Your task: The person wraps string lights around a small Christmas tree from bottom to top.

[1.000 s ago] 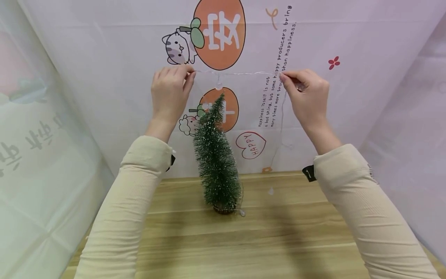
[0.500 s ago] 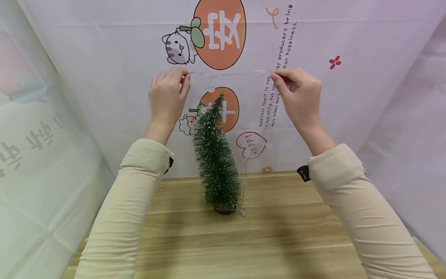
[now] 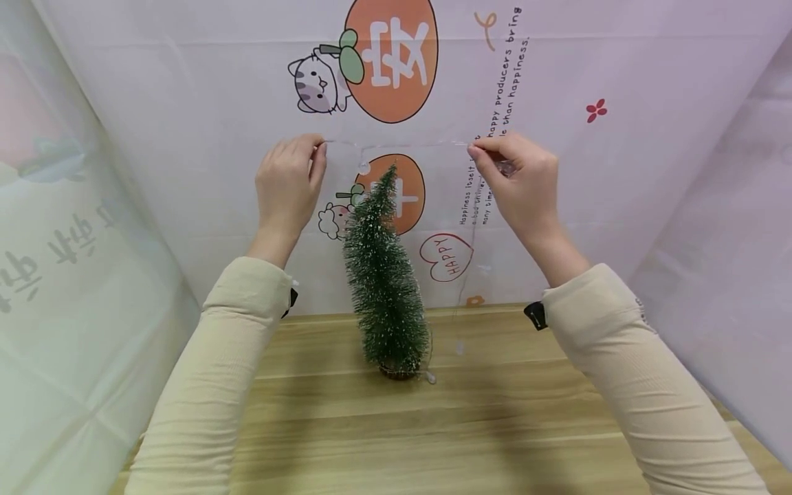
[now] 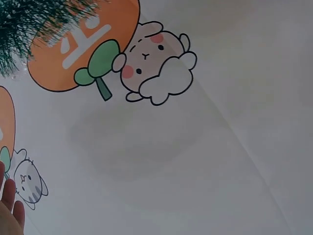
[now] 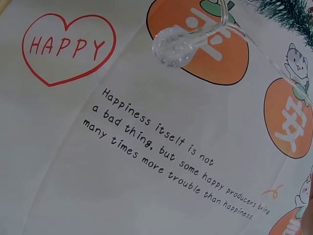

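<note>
A clear string of fairy lights (image 3: 411,145) stretches between both hands, just above the tip of a small green Christmas tree (image 3: 386,295). At the left end, my left hand (image 3: 284,184) pinches the wire between thumb and forefinger. My right hand (image 3: 522,180) pinches the other end of this stretch, with more of the string bunched in the palm. A clear bulb (image 3: 364,167) dangles close to the tree's tip. In the right wrist view, a frosted bulb (image 5: 173,47) hangs large from the wire. Below the right hand the string drops toward the tree's foot, where another bulb (image 3: 431,377) lies.
The tree stands on a wood-grain table (image 3: 346,440). Behind it rises a white printed cloth (image 3: 538,69) with orange fruit, cartoon animals and lettering. White cloth walls (image 3: 74,275) close in both sides.
Both hands have come down and shifted left with the fairy lights, nearer the tree's tip. The string hanging under the right hand has swung left, then partly back right.
</note>
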Demonstrator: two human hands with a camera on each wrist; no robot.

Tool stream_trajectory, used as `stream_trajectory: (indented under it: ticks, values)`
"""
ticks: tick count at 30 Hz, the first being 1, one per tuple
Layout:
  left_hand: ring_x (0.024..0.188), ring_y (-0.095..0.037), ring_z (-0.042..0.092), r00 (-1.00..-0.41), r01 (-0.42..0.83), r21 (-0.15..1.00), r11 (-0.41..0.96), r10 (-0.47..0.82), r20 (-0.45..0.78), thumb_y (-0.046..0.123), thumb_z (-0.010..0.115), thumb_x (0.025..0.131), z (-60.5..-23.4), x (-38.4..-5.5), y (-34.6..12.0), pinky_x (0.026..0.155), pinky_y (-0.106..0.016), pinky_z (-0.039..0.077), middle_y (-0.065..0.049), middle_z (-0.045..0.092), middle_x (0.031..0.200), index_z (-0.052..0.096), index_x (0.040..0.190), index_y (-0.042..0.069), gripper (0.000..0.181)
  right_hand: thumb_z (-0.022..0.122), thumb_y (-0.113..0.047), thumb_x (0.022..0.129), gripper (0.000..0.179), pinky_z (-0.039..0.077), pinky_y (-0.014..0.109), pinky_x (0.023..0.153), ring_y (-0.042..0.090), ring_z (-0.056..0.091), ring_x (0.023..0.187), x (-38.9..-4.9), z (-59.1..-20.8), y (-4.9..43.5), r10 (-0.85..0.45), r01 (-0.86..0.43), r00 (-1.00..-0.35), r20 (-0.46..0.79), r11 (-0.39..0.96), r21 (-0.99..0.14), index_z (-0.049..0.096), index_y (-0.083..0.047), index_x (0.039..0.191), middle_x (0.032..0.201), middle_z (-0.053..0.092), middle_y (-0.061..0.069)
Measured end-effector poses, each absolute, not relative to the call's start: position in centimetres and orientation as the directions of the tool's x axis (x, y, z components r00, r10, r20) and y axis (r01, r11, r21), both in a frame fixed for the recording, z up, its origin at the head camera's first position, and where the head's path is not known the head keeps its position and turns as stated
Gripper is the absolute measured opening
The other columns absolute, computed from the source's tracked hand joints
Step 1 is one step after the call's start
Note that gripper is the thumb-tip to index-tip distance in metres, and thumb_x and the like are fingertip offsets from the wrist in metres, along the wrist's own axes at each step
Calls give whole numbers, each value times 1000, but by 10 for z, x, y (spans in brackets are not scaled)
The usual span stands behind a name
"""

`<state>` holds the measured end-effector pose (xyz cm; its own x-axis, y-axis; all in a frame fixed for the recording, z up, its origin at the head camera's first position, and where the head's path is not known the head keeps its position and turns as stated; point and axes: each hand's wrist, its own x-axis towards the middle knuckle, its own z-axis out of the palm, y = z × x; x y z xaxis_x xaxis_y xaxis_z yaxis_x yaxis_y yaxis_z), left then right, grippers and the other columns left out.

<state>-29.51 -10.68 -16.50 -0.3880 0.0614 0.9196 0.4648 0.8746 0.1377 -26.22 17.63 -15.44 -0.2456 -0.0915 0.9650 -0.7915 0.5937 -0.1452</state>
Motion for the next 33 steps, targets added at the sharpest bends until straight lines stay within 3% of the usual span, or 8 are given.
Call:
stream_trajectory:
  ticks: [7,16,23,33]
  values:
    - [81,-35,62,-355,467,101,878,82,931,24,42,102,-176,-296,-116,75,-44,49,-16,69,88,62,102,2,30,66,-7,88,15,41,3,68,-13,48,74,-262,-161,171,-129,-805,-219,967,584,-104,73,6,89,80,71,21]
    - [73,-36,60,-329,466,34,884,138,934,25,42,103,-198,-300,-129,66,-46,49,-16,67,81,61,102,2,30,68,-6,87,11,37,4,64,5,53,67,-261,-176,162,-192,-803,-196,962,594,-45,73,4,87,78,71,17]
    - [69,-35,59,-303,481,8,877,157,940,22,44,102,-216,-301,-134,60,-45,48,-16,66,77,58,101,2,26,68,-3,86,9,41,-1,67,13,59,66,-260,-197,165,-230,-804,-235,944,592,-56,73,4,88,78,71,16]
    - [65,-33,58,-250,499,-36,866,184,951,16,51,98,-239,-300,-141,56,-43,46,-12,66,74,58,96,4,15,69,-1,84,7,44,1,65,14,61,61,-257,-219,170,-274,-808,-262,925,587,-55,73,3,88,78,72,15]
